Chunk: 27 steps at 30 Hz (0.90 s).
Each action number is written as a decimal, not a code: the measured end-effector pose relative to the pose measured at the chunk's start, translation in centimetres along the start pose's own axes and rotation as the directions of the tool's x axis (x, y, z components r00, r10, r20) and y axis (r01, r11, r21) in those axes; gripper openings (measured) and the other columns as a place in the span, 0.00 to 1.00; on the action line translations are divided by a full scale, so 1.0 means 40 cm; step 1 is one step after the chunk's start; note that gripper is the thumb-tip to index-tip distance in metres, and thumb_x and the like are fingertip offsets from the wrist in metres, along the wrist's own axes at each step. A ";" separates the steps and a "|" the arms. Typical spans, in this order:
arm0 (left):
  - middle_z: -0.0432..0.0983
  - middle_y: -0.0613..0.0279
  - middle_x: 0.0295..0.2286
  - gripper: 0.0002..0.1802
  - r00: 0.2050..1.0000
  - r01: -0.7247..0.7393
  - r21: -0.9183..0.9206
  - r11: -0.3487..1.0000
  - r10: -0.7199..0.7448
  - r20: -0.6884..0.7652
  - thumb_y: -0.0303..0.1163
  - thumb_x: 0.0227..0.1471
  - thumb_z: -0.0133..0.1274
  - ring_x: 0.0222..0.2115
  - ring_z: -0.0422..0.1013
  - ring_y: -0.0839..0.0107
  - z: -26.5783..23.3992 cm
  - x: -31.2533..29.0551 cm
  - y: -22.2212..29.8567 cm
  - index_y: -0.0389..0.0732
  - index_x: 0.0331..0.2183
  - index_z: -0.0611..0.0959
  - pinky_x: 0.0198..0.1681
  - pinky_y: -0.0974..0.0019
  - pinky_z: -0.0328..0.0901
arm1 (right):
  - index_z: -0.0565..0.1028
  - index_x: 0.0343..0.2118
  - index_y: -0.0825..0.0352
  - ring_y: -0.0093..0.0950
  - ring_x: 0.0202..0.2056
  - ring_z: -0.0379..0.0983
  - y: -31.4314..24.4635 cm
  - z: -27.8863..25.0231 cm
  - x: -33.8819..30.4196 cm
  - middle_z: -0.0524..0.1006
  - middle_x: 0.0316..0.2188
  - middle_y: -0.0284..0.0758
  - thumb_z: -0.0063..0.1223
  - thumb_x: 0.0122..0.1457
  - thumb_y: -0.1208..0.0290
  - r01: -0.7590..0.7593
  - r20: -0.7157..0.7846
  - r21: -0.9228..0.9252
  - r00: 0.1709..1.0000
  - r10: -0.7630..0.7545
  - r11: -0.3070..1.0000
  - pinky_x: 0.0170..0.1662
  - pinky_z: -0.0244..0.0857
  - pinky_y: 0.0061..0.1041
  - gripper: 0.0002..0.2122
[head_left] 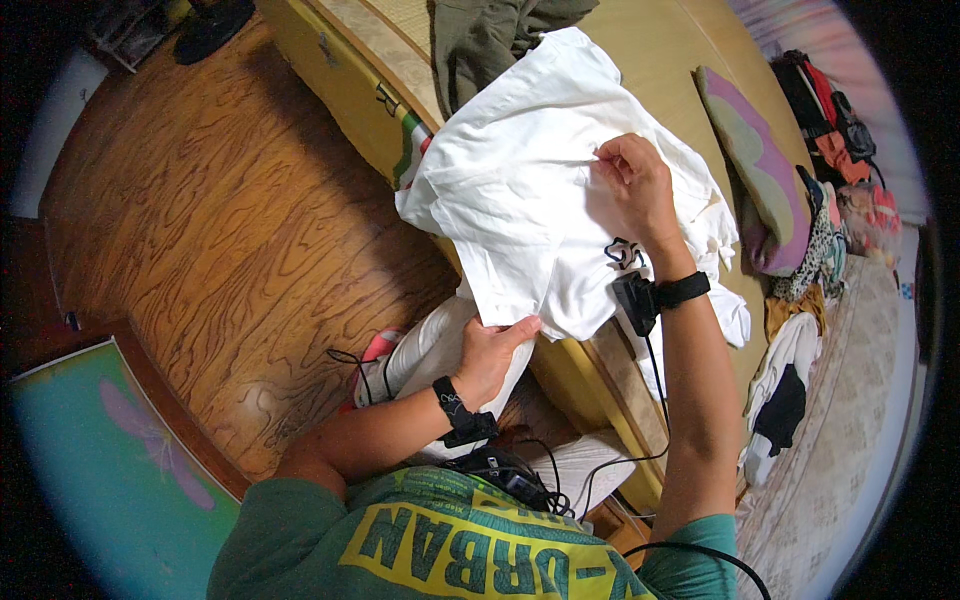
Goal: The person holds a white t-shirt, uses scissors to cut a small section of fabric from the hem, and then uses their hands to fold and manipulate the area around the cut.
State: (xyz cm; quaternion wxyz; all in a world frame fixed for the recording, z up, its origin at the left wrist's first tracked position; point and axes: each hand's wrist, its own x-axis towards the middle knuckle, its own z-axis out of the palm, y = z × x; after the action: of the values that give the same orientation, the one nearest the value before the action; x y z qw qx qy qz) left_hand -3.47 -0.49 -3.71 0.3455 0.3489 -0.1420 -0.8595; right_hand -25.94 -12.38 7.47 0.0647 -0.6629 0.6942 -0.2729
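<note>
A white shirt (520,170) with a small dark outline print lies spread and wrinkled over the edge of a yellowish bed, its near end hanging toward me. My left hand (488,355) is closed on the shirt's near edge, thumb on top of the cloth. Farther in, my right hand (638,185) pinches a bit of the same white cloth between thumb and fingertips. Both wrists wear black straps with small dark boxes.
Beside the shirt's far end lies a dark olive garment (480,45). A folded purple and grey-green blanket (760,170) rests to the right, near piled clothes (790,390). Wooden flooring (230,230) spreads at left. A black cable (655,400) hangs by my right forearm.
</note>
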 end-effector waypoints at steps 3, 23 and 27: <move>0.78 0.64 0.36 0.14 1.000 -0.009 -0.022 1.000 0.009 0.011 0.24 0.50 0.59 0.35 0.73 0.77 0.006 -0.001 0.002 0.35 0.41 0.79 0.40 0.71 0.68 | 0.73 0.26 0.68 0.33 0.38 0.72 -0.013 -0.011 -0.017 0.76 0.32 0.34 0.58 0.44 0.83 0.126 -0.073 -0.060 0.989 -0.130 0.990 0.41 0.65 0.27 0.07; 0.76 0.65 0.40 0.19 0.999 -0.010 0.031 0.999 0.008 0.047 0.24 0.49 0.59 0.40 0.72 0.76 -0.030 0.012 -0.014 0.36 0.45 0.76 0.46 0.70 0.66 | 0.77 0.30 0.71 0.21 0.28 0.71 -0.136 -0.254 -0.082 0.76 0.26 0.31 0.60 0.52 0.75 -0.146 0.365 0.583 0.926 -0.097 0.799 0.41 0.64 0.24 0.06; 0.75 0.61 0.44 0.20 0.993 0.049 -0.096 0.994 -0.037 0.115 0.27 0.55 0.53 0.43 0.72 0.72 0.009 0.005 -0.013 0.33 0.50 0.74 0.47 0.69 0.68 | 0.76 0.34 0.72 0.21 0.30 0.69 -0.100 -0.211 -0.004 0.76 0.27 0.33 0.57 0.56 0.71 -0.189 0.514 0.298 0.858 0.010 0.936 0.36 0.63 0.21 0.08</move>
State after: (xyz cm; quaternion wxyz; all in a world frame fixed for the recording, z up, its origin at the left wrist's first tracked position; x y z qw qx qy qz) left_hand -4.10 -0.26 -3.80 0.3352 0.2849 -0.1111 -0.8911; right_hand -26.17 -9.64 16.39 0.3709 -0.6526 0.6294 -0.2012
